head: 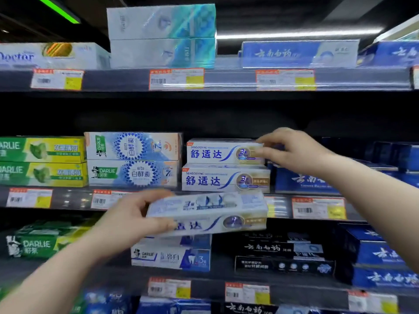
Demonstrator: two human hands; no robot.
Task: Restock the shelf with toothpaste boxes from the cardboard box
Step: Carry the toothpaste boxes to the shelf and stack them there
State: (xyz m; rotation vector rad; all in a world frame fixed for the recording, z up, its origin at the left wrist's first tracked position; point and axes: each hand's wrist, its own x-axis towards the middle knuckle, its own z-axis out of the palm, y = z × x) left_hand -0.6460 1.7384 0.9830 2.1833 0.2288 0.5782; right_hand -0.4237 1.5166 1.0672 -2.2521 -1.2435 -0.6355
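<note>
Mid-frame on the middle shelf (68,198), a top box (213,153) lies on a lower box (208,180). The right hand (294,150) pinches the top box's right end. Just below, before the shelf edge, the left hand (133,220) holds a third box (204,211).

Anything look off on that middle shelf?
The upper white-and-blue Darlie toothpaste box has its print turned sideways, unlike the matching box beneath it. Nothing looks spilled or damaged.

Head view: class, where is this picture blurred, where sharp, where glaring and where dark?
In the head view, motion blur smears the held toothpaste box and the left hand gripping it; the stacked Sensodyne boxes read sharply; glare streaks the clear price strip of the upper shelf; the gap beneath it lies in deep shadow.
</note>
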